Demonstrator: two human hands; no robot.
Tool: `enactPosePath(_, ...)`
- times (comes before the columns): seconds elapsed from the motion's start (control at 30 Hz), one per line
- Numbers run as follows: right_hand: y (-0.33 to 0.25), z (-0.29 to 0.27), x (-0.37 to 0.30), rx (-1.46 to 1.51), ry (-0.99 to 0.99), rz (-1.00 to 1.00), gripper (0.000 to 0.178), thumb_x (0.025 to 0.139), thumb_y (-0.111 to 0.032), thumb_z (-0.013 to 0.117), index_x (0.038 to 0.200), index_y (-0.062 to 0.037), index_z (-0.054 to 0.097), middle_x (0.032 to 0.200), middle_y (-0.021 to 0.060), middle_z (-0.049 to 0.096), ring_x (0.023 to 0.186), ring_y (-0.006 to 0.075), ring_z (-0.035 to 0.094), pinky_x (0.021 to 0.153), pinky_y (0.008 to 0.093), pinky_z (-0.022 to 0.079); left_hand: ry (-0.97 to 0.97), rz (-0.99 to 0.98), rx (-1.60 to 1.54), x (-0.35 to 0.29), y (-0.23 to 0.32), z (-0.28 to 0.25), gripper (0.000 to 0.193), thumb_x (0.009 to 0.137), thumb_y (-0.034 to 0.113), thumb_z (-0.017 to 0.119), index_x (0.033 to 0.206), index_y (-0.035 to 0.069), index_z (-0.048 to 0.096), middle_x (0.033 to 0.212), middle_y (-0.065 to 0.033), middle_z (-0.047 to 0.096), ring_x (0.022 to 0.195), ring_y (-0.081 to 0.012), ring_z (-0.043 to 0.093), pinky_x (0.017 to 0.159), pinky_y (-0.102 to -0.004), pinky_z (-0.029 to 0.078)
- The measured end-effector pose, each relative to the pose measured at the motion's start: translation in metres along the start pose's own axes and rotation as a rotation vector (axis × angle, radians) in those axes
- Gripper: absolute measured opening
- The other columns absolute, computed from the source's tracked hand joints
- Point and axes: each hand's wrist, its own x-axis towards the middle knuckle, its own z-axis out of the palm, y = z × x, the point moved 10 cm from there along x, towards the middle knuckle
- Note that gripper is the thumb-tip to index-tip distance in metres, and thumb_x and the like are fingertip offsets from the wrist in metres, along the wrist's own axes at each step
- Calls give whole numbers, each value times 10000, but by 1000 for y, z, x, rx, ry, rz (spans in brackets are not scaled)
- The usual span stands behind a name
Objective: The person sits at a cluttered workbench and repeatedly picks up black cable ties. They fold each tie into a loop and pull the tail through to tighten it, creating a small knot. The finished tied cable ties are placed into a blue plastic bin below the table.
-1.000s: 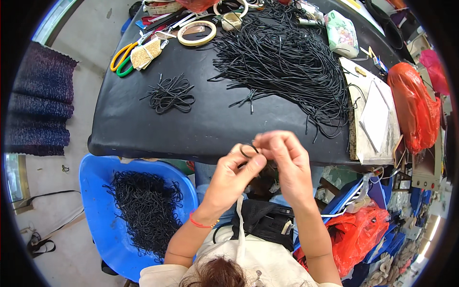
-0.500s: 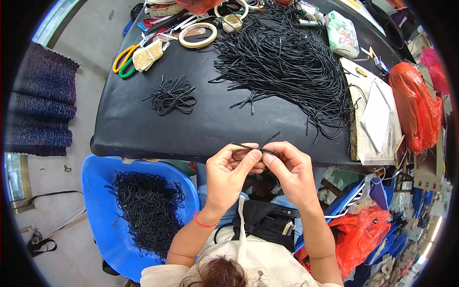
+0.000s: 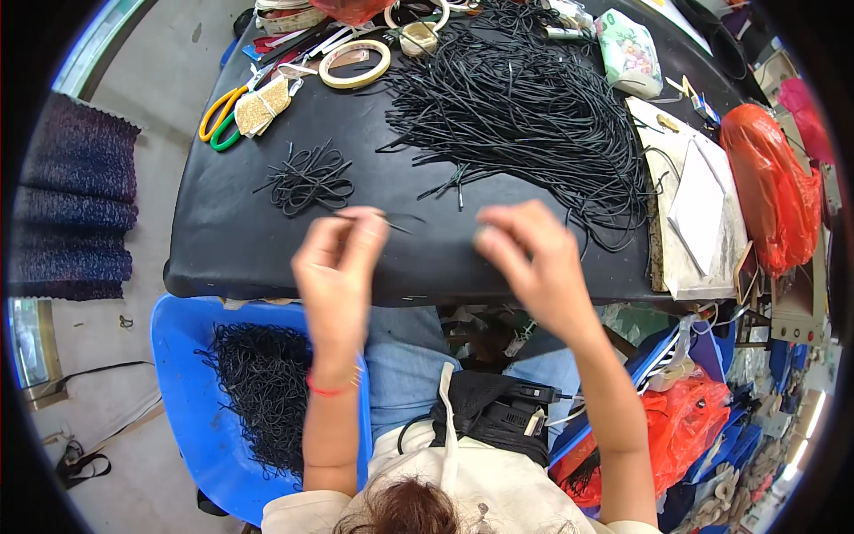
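Note:
My left hand (image 3: 342, 249) is above the table near a small pile of looped black cords (image 3: 311, 178). Its thumb and fingers are pinched on a black cord (image 3: 405, 219), whose ends stick out to the right; motion blurs the rest. To the right, apart from it, my right hand (image 3: 532, 254) hangs over the table's near part. Its thumb and forefinger are bent toward each other, smeared by movement, and no cord shows clearly between them. Beyond it spreads a large heap of straight black cords (image 3: 525, 116).
A blue tub (image 3: 178, 383) with tangled black cords stands below the table's left edge. Scissors (image 3: 218, 116) and a tape roll (image 3: 356, 64) lie at the far left. At the right are a pale board (image 3: 654, 222), a tissue pack (image 3: 630, 53) and a red bag (image 3: 769, 196).
My hands were together at the table edge, holding a looped cord. Now they are apart and farther forward; the left has moved left with the cord toward the small pile.

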Motion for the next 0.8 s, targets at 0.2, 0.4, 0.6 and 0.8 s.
enactPosePath(0.2,21,-13,43,-547,270,-313,118,758,-98,638,874,-75,630,845,23,548,832,209,506,725,335,381,407,360,973,48,22,-57,326,741,246,726,988,66,612,1119,-106,505,1011,-243,444,885,-351,353)
enactPosePath(0.4,5,-20,30,-528,263,-369,110,753,-80,627,860,-88,601,885,19,568,851,194,531,779,338,340,102,737,797,1,65,10,250,783,100,652,1028,64,624,1112,-110,532,1079,-286,468,932,-379,374)
enactPosePath(0.6,-42,-23,-11,-382,210,-517,174,705,-9,635,868,-40,582,850,57,567,791,217,549,760,362,392,-367,739,710,-25,55,76,237,823,67,591,1056,71,632,1081,-110,604,1060,-278,540,964,-385,360)
enactPosePath(0.8,-45,-52,-24,-291,326,-349,268,691,54,681,936,-7,590,805,96,560,703,238,549,587,300,448,-574,281,413,-32,36,66,132,840,20,573,952,1,640,862,-110,652,815,-162,638,690,-260,490)
